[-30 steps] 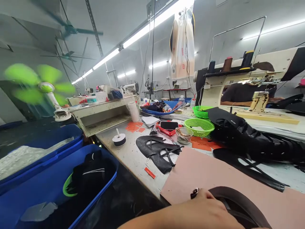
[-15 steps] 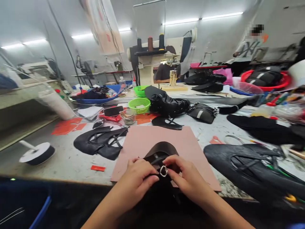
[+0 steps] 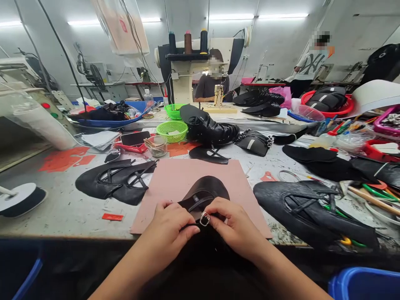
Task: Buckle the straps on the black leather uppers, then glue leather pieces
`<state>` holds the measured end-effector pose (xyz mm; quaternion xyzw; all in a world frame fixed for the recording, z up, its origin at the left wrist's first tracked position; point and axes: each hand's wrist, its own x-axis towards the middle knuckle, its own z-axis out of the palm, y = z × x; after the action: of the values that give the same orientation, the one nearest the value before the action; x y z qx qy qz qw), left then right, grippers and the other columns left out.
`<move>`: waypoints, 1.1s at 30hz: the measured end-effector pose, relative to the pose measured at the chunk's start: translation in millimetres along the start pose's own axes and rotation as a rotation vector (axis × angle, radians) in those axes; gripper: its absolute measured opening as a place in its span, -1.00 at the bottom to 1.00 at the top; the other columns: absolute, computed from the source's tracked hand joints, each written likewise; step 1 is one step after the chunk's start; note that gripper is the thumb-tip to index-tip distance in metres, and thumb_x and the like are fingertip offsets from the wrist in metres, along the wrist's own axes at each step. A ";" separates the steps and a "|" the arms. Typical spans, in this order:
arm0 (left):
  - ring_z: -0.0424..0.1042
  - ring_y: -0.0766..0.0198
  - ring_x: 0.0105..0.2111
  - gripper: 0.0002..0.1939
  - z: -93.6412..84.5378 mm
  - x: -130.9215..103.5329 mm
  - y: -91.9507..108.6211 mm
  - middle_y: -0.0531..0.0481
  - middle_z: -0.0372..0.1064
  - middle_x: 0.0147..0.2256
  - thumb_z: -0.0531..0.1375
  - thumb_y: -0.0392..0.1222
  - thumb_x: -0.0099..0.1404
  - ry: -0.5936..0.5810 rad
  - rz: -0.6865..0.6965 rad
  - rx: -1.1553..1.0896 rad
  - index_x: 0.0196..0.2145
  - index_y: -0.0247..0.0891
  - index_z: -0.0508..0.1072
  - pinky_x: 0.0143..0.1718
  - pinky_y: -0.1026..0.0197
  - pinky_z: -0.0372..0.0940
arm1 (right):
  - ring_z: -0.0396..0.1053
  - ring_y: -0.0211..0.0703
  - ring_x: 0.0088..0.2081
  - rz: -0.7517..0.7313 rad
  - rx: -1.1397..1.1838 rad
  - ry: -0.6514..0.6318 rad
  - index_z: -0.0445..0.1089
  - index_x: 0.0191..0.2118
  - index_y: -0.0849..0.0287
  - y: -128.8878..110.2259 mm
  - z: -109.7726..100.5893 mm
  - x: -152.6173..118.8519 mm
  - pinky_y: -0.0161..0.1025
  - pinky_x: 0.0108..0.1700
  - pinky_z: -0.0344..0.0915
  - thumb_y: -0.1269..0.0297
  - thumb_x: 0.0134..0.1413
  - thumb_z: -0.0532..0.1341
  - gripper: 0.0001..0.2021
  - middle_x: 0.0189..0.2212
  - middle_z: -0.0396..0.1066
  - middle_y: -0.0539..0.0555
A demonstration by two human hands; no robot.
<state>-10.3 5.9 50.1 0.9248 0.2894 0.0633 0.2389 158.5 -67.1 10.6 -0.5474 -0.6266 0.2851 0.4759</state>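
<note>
A black leather shoe upper (image 3: pixel 212 186) lies on the pink board (image 3: pixel 168 179) at the table's front edge, its lower part hanging toward me. My left hand (image 3: pixel 171 227) is closed, thumb and fingers pinching a thin black strap (image 3: pixel 193 224) of the upper. Between the thumb and fingertips of my right hand (image 3: pixel 234 223) sits a small square silver buckle (image 3: pixel 201 221), close to the left fingertips. I cannot tell whether the strap passes through the buckle. Left of the board rest more black strapped uppers (image 3: pixel 90 181).
A large stack of black uppers (image 3: pixel 281 204) lies to the right, beside scattered tools. Behind the board are green baskets (image 3: pixel 175 136), a phone (image 3: pixel 135 138) and a sewing machine (image 3: pixel 184 85). A tape roll (image 3: pixel 21 202) stands at left. Two people are farther back.
The view has shifted a little to the right. Both hands keep their grips, with the buckle turned slightly, and more of the upper's inside shows.
</note>
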 end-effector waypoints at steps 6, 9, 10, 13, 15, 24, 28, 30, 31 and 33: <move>0.31 0.28 -0.36 -0.86 -1.2 0.2 0.8 0.07 0.41 -0.44 0.11 -0.20 0.23 -0.017 -0.013 -0.001 -0.46 -0.24 0.39 -0.11 0.08 0.03 | 0.28 -0.24 -0.36 0.007 -0.007 -0.036 0.38 -0.38 0.14 -0.1 -2.1 1.0 -0.31 -0.33 0.20 0.52 0.04 0.10 -0.84 -0.43 0.31 0.00; 0.32 0.28 -0.37 -0.85 -1.7 0.9 1.6 0.07 0.40 -0.46 0.11 -0.22 0.23 -0.018 -0.009 -0.005 -0.47 -0.24 0.39 -0.13 0.10 0.03 | 0.28 -0.24 -0.37 0.007 -0.011 -0.045 0.37 -0.39 0.14 -0.8 -2.8 1.5 -0.30 -0.34 0.19 0.51 0.06 0.10 -0.84 -0.44 0.31 0.00; 0.31 0.28 -0.38 -0.85 -1.5 1.2 1.5 0.07 0.40 -0.47 0.11 -0.22 0.23 -0.019 -0.007 -0.007 -0.48 -0.24 0.39 -0.14 0.10 0.04 | 0.27 -0.24 -0.37 0.007 -0.011 -0.050 0.37 -0.39 0.14 -1.0 -3.2 1.7 -0.31 -0.34 0.19 0.50 0.06 0.09 -0.85 -0.44 0.30 0.00; 0.31 0.29 -0.38 -0.83 -0.2 2.2 0.4 0.09 0.40 -0.47 0.10 -0.21 0.23 -0.017 0.002 -0.015 -0.49 -0.23 0.39 -0.16 0.12 0.04 | 0.27 -0.25 -0.37 0.005 0.001 -0.066 0.37 -0.38 0.14 -1.5 -4.8 2.1 -0.31 -0.34 0.19 0.49 0.08 0.10 -0.85 -0.44 0.30 -0.01; 0.31 0.29 -0.38 -0.83 1.0 2.9 -0.5 0.09 0.40 -0.47 0.09 -0.21 0.24 -0.017 0.003 -0.020 -0.49 -0.23 0.39 -0.16 0.13 0.04 | 0.28 -0.25 -0.37 0.004 0.015 -0.074 0.37 -0.38 0.14 -1.7 -6.1 2.3 -0.32 -0.34 0.19 0.48 0.08 0.10 -0.86 -0.44 0.30 -0.01; 0.36 0.24 -0.25 -0.76 1.3 5.6 -0.5 0.07 0.49 -0.25 0.10 -0.22 0.24 -0.031 -0.023 -0.148 -0.14 -0.08 0.44 -0.05 0.08 0.00 | 0.29 -0.24 -0.35 -0.014 0.004 -0.107 0.38 -0.38 0.14 -1.3 -9.4 4.3 -0.31 -0.31 0.22 0.49 0.09 0.10 -0.84 -0.43 0.30 0.00; 0.37 0.23 -0.28 -0.77 1.0 7.2 -0.2 0.08 0.50 -0.28 0.09 -0.23 0.24 -0.052 -0.015 -0.190 -0.18 -0.06 0.47 -0.04 0.07 0.01 | 0.29 -0.23 -0.34 -0.030 -0.013 -0.116 0.38 -0.37 0.13 -1.0 -10.9 4.5 -0.30 -0.30 0.23 0.50 0.08 0.10 -0.85 -0.43 0.31 0.00; 0.37 0.25 -0.30 -0.80 1.5 7.9 -0.5 0.10 0.50 -0.32 0.10 -0.24 0.24 -0.055 -0.009 -0.200 -0.25 -0.06 0.49 -0.06 0.09 0.02 | 0.29 -0.23 -0.34 -0.030 -0.015 -0.121 0.38 -0.38 0.13 -1.2 -11.6 4.4 -0.30 -0.29 0.23 0.51 0.07 0.11 -0.84 -0.43 0.31 0.00; 0.38 0.25 -0.30 -0.81 1.8 8.1 -0.7 0.11 0.50 -0.33 0.10 -0.24 0.24 -0.054 -0.007 -0.201 -0.27 -0.07 0.49 -0.07 0.10 0.03 | 0.29 -0.23 -0.33 -0.031 -0.017 -0.122 0.38 -0.38 0.13 -1.3 -11.9 4.5 -0.30 -0.29 0.23 0.51 0.07 0.11 -0.84 -0.42 0.31 0.00; 0.37 0.27 -0.33 -0.83 2.5 8.2 -1.1 0.12 0.49 -0.37 0.11 -0.24 0.23 -0.044 -0.004 -0.200 -0.31 -0.08 0.50 -0.09 0.12 0.04 | 0.29 -0.23 -0.33 -0.031 -0.019 -0.124 0.37 -0.38 0.13 -1.2 -11.8 5.0 -0.30 -0.28 0.22 0.53 0.06 0.10 -0.83 -0.42 0.31 -0.01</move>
<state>-3.4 10.2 47.2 0.8969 0.2779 0.0710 0.3366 169.0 -64.6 17.6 -0.5233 -0.6661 0.3050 0.4353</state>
